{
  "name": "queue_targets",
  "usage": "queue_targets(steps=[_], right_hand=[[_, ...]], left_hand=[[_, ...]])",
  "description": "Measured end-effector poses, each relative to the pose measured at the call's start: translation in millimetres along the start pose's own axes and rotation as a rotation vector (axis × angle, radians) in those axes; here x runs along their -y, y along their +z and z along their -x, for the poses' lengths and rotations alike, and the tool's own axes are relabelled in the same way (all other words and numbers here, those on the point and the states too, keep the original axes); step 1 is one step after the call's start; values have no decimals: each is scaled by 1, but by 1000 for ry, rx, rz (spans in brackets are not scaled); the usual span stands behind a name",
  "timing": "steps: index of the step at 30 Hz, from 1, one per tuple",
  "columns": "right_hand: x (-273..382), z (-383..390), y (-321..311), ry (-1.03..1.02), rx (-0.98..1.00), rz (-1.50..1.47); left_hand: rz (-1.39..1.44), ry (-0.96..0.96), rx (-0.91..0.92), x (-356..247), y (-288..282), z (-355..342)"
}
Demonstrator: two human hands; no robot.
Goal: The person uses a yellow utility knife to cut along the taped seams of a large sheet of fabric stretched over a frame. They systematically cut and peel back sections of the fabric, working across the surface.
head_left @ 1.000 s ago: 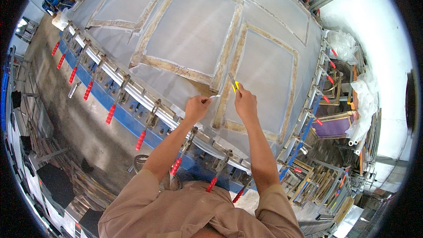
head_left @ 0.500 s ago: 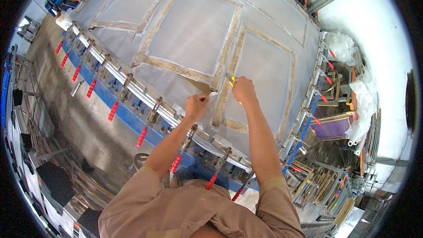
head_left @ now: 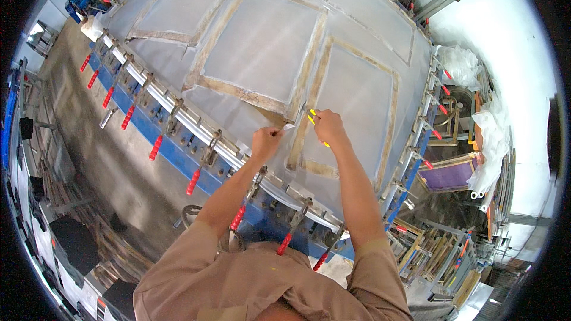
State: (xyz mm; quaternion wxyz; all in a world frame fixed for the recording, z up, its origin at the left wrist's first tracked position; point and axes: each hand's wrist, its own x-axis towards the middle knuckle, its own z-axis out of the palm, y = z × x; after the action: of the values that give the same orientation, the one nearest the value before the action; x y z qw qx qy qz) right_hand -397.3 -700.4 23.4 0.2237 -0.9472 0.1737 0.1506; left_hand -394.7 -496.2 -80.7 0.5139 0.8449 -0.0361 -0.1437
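Note:
A wide, pale translucent sheet point(head_left: 262, 41) lies stretched in front of me, marked with brownish rectangular borders point(head_left: 241, 92). My left hand point(head_left: 266, 144) is closed in a pinch on a small white flap point(head_left: 288, 126), apparently a strip of the sheet. Just left of that flap, a brown triangular patch point(head_left: 275, 116) shows. My right hand point(head_left: 329, 126) grips a yellow-handled utility knife point(head_left: 311, 116), tilted with its front end pointing away from me, beside the brown border of the right rectangle. I cannot tell whether the blade touches the sheet.
Metal clamps with red handles point(head_left: 156, 147) line the sheet's near and right edges along a blue frame point(head_left: 143, 128). At the right stand a purple-panelled frame point(head_left: 447, 176), crumpled clear plastic point(head_left: 459, 65) and stacked wooden frames point(head_left: 425, 249). Concrete floor point(head_left: 119, 166) runs along the left.
My right hand and the knife have shifted slightly toward me. The left hand keeps its pinch on the flap, nearly in place. The view has turned a little.

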Motion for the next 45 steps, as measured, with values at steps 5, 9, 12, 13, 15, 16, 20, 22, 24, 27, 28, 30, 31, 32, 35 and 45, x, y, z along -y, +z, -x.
queue_targets(steps=[5, 9, 12, 13, 15, 16, 20, 22, 24, 27, 28, 30, 31, 32, 35, 45], right_hand=[[-9, 7, -26, 42, -13, -107], [-16, 21, -28, 9, -68, -116], [-14, 37, -28, 18, -35, -143], [-12, 46, -28, 37, 12, -175], [-18, 61, -16, 3, 36, -179], [-28, 65, 0, -48, 15, -152], [-11, 112, 17, -119, -48, 78], [-6, 133, 18, -118, -44, 133], [-6, 146, 19, -140, -52, 193], [-11, 155, 20, -227, -60, 297], [-14, 155, 22, -263, -60, 333], [-16, 154, 20, -330, -74, 419], [-17, 153, 18, -362, -85, 470], [-17, 152, 17, -398, -96, 521], [-15, 147, 9, -485, -75, 615], [-18, 125, 26, -600, -43, 697]], left_hand=[[-54, -5, 51, -3, -2, -3], [-36, -20, 76, -3, 0, -6], [-73, -11, 143, -6, -5, -9], [-93, 3, 157, -1, -5, -10], [-102, 31, 152, 7, -2, -13], [-93, 45, 135, 9, 0, -14], [-57, -33, 150, 6, -4, -11], [-60, -55, 191, 9, -5, -13], [-50, -47, 213, 9, -6, -14], [-17, -32, 209, 7, -6, -12], [-7, -44, 207, 6, -6, -11], [-3, -54, 211, 1, -7, -12], [-7, -54, 216, -2, -8, -12], [-13, -56, 219, -1, -9, -12], [-106, 147, 101, 8, -4, -11], [-86, 117, 108, -1, -4, -6]])
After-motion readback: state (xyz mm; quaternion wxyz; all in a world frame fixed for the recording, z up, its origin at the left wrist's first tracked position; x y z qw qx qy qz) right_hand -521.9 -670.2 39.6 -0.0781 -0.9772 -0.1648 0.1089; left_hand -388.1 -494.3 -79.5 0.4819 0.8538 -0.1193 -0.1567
